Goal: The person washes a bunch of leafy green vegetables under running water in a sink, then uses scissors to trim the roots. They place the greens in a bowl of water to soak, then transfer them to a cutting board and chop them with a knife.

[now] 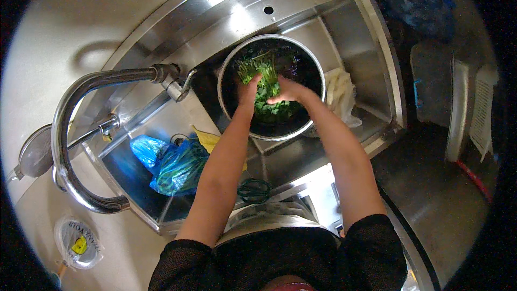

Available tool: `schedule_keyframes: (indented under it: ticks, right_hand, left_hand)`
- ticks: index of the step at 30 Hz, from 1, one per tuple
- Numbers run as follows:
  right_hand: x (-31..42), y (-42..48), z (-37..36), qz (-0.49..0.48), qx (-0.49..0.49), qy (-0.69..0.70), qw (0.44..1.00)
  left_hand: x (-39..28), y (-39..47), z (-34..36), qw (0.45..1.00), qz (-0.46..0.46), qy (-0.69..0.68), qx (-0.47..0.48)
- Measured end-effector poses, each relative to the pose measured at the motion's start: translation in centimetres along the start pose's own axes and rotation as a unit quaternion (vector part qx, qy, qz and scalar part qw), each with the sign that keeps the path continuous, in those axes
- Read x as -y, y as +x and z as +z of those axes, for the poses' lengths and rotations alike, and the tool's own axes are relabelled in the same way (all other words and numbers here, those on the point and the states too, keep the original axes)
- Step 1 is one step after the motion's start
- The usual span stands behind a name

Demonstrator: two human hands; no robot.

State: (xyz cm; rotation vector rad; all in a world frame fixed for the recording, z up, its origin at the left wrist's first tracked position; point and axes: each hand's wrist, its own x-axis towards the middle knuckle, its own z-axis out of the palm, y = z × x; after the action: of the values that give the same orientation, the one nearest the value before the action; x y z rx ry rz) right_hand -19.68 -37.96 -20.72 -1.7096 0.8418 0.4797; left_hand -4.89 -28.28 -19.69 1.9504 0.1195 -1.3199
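A round metal pot with a pale rim stands in the stainless steel sink, and its inside looks dark. Within it is a bunch of leafy green herbs, perhaps coriander, with cut stems towards the far side and leaves nearer me. My left hand holds the bunch from the left, thumb along the stems. From the right, my right hand closes around it, thumb and fingers against the leaves. Some fingers of both hands are hidden by the greens and the pot's shadow.
A curved chrome faucet arches over the left side. Below it lies a blue plastic bag of greens beside a yellow piece. A whitish plastic bag sits right of the pot. A mesh strainer hangs at far left.
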Motion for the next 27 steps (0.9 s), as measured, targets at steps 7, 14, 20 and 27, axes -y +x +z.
schedule_keyframes:
  ticks: [7,14,20,27]
  right_hand:
    - [5.8,-1.0,-0.1,0.105,0.023,-0.148,0.983]
    - [4.8,-1.2,-5.7,0.042,-0.002,-0.266,0.963]
    - [1.4,1.9,-1.3,0.049,-0.168,0.222,0.959]
    - [8.4,1.4,7.0,0.118,-0.281,0.223,0.926]
  left_hand:
    - [0.5,-0.5,-1.0,0.898,0.141,0.416,0.017]
    - [-0.6,0.2,-0.5,0.927,0.247,0.258,-0.119]
    - [0.9,0.8,0.5,0.997,0.060,0.033,-0.043]
    - [4.1,2.9,0.2,0.900,-0.088,-0.391,0.172]
